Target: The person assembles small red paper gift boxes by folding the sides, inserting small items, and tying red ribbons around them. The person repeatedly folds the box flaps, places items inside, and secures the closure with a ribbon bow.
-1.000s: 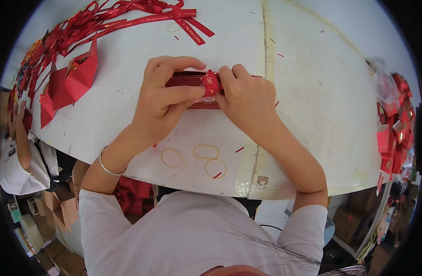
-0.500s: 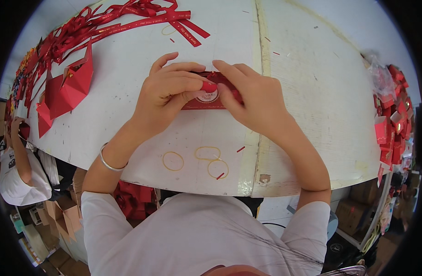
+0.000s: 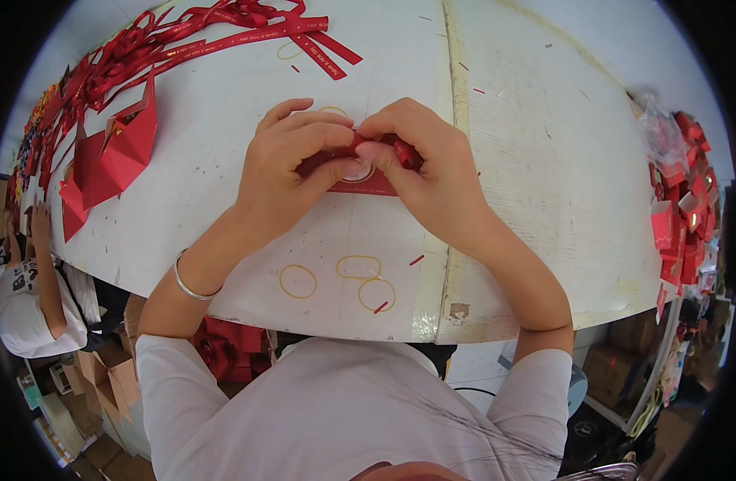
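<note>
A small dark-red box [image 3: 366, 187] with a pale round emblem lies on the white table, mostly covered by my hands. Above it, my left hand [image 3: 281, 164] pinches red ribbon [image 3: 408, 154] between thumb and index finger, its other fingers lifted. My right hand [image 3: 433, 164] closes on the same ribbon from the other side, thumb and index finger meeting the left fingertips. A loop of ribbon bulges beneath the right palm. How the ribbon passes around the box is hidden by my fingers.
Yellow rubber bands [image 3: 298, 281] and red scraps lie on the table [image 3: 544, 240]. Printed red ribbons [image 3: 247, 36] heap at the far left, beside folded red boxes [image 3: 119, 156]. More red boxes [image 3: 679, 232] pile at the right. Another person [image 3: 39, 297] works at the left edge.
My right hand has moved slightly left and up, its index finger curling down until its fingertips meet the left ones at the ribbon. The person at left has shifted their hands.
</note>
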`<state>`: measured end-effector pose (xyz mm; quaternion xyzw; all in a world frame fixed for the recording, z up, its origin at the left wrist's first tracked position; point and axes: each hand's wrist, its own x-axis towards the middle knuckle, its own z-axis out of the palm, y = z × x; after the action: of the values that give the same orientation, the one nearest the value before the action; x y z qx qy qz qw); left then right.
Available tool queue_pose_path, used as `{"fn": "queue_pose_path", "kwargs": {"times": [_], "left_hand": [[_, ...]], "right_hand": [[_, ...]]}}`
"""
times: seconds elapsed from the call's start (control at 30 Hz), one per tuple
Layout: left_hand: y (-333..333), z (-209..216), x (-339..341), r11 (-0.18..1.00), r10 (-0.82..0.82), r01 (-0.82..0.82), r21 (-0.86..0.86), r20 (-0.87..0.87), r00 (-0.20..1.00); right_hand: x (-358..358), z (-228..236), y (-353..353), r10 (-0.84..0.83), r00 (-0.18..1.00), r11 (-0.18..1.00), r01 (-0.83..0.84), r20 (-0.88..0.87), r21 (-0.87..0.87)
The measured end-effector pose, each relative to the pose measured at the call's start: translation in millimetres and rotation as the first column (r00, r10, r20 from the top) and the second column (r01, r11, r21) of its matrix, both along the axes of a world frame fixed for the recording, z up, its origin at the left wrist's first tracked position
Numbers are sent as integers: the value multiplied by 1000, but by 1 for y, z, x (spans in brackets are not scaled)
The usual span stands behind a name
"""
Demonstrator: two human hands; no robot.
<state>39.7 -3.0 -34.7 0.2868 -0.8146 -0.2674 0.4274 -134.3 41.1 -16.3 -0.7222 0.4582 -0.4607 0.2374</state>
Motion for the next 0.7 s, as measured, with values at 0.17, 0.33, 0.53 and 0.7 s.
{"fn": "queue_pose_path", "kwargs": {"times": [0.17,0.33,0.53,0.7], "left_hand": [[6,-6,0,960,24,32,279,-195,981],[-6,7,5,995,-52,64,-76,154,987],[-4,6,-1,999,29,-27,-32,91,995],[-5,5,-3,998,23,-21,-53,45,999]], "right_hand": [[-3,-5,-3,-19,999,997,16,-32,-77],[-3,-9,-3,4,997,988,-16,-78,-151],[-1,1,-3,65,995,989,-74,-73,-125],[-9,-5,-11,69,993,976,-87,-95,-201]]}}
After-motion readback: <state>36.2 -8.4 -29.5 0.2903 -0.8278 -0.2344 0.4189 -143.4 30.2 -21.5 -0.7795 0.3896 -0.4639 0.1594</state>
